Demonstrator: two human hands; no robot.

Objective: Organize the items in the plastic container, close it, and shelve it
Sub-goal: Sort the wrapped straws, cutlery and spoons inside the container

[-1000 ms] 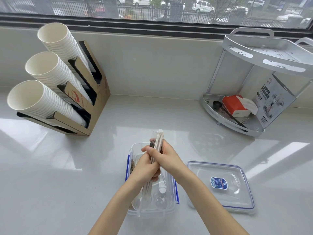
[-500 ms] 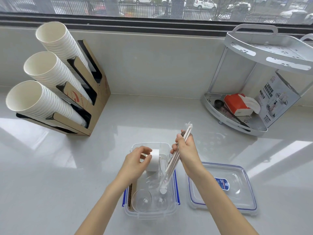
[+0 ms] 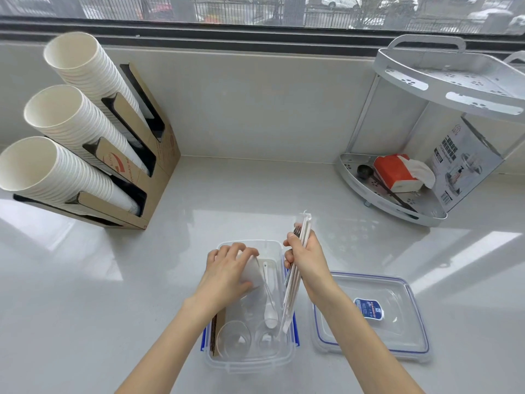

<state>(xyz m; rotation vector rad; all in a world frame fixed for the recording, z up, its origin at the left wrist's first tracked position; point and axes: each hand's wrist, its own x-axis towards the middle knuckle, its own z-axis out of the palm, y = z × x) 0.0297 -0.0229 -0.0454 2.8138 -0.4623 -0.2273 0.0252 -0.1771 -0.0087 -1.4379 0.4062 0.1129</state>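
Observation:
A clear plastic container (image 3: 250, 364) with blue clips sits open on the white counter in front of me. My right hand (image 3: 305, 258) grips a bundle of wrapped straws and a fork (image 3: 295, 277), tilted, with its lower end inside the container's right side. My left hand (image 3: 227, 268) holds a small white cup (image 3: 254, 275) on its side over the container's far left. Inside lie two clear cups (image 3: 234, 338), a white plastic spoon (image 3: 270, 308) and brown sticks (image 3: 213, 334) along the left wall. The clear lid (image 3: 369, 317) with a blue seal lies flat to the right.
A cardboard dispenser (image 3: 142, 172) with three stacks of paper cups stands at the back left. At the back right is a grey two-tier corner shelf (image 3: 443, 83), its lower tier holding a tissue pack (image 3: 397, 173), a black scoop and a printed box (image 3: 463, 163).
My hands have parted: the right took the straw bundle to the container's right side, the left picked up the white cup and lowered it toward the container's far left.

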